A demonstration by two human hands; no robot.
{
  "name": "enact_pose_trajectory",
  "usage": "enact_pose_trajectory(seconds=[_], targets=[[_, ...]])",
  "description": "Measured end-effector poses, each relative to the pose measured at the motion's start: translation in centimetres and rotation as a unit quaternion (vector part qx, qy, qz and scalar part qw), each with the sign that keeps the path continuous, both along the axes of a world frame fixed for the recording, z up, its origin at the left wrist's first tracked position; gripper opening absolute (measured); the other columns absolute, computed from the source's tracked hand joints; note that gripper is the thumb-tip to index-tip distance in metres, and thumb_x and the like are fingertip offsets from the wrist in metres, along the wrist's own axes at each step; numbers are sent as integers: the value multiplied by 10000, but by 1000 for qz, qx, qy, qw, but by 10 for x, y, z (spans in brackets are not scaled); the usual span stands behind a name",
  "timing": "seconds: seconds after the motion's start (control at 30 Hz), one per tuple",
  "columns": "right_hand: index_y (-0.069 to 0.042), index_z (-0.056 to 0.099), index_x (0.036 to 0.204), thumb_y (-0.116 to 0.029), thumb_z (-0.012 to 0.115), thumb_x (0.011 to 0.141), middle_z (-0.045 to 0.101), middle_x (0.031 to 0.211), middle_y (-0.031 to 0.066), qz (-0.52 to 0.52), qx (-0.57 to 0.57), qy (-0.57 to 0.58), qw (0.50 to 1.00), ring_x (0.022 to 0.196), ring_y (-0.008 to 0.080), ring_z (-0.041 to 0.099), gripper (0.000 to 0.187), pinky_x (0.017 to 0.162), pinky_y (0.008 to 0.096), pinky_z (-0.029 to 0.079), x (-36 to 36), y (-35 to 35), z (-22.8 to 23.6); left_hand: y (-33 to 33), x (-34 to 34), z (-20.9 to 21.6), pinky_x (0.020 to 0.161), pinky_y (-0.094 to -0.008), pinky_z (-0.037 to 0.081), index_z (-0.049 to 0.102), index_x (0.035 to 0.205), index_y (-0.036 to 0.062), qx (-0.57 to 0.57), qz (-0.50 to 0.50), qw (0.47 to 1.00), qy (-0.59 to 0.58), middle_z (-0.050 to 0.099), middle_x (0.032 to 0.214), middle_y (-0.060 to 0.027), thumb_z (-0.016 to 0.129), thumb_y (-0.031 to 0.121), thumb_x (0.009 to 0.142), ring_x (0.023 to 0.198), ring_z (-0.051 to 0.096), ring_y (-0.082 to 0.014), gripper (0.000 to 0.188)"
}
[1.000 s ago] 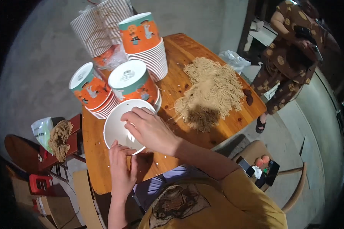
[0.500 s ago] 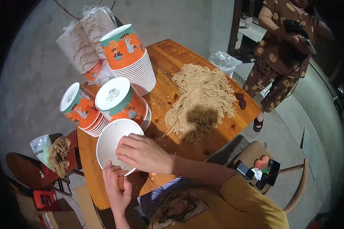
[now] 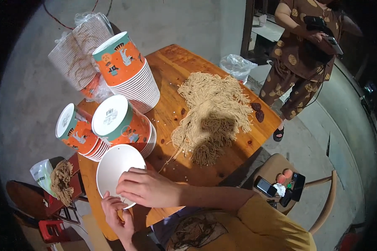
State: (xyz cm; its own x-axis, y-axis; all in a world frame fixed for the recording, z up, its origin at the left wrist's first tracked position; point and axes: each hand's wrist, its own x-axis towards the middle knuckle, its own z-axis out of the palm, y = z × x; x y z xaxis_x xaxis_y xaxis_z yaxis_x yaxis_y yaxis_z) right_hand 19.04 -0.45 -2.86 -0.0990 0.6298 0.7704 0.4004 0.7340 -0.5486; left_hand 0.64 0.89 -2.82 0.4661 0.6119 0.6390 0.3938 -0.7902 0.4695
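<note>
Right hand (image 3: 148, 188) grips the white paper bowl's (image 3: 113, 167) rim, left hand (image 3: 115, 213) cradles underneath at the desk (image 3: 171, 71) edge — one slip could tip it floorward.

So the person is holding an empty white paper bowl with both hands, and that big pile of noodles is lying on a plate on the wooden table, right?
Nearly. Both hands, left and right, do hold the empty white paper bowl, but the pile of noodles lies straight on the bare wooden table, with no plate under it. The head view shows this.
</note>
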Motion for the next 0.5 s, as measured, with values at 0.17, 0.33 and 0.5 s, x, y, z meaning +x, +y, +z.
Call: enact_pose_trajectory(seconds=[0.17, 0.33, 0.5], targets=[[-53, 578, 993, -162, 609, 840, 536, 961, 47, -44, -42, -78, 995, 927, 210, 531, 191, 834, 341, 456, -11, -7, 8, 1, -5, -1, 1018, -530, 340, 504, 742, 14, -3, -2, 1000, -9, 497, 758, -121, 475, -6, 630, 797, 510, -282, 118], [-40, 568, 988, -218, 628, 815, 534, 951, 56, -44, -47, -154, 986, 959, 214, 521, 255, 872, 339, 439, -20, -7, 5, 3, -13, -2, 1024, -533, 329, 495, 737, 14, -4, 0, 1000, -14, 500, 756, -122, 464, 10, 624, 796, 510, -280, 117], [-33, 564, 949, -233, 617, 823, 536, 938, 70, -39, -58, -178, 982, 942, 220, 528, 242, 875, 350, 438, -25, -11, 7, 3, -17, -5, 1038, -532, 313, 482, 722, 12, 4, -3, 1000, -27, 494, 742, -119, 465, 17, 628, 784, 508, -279, 95]])
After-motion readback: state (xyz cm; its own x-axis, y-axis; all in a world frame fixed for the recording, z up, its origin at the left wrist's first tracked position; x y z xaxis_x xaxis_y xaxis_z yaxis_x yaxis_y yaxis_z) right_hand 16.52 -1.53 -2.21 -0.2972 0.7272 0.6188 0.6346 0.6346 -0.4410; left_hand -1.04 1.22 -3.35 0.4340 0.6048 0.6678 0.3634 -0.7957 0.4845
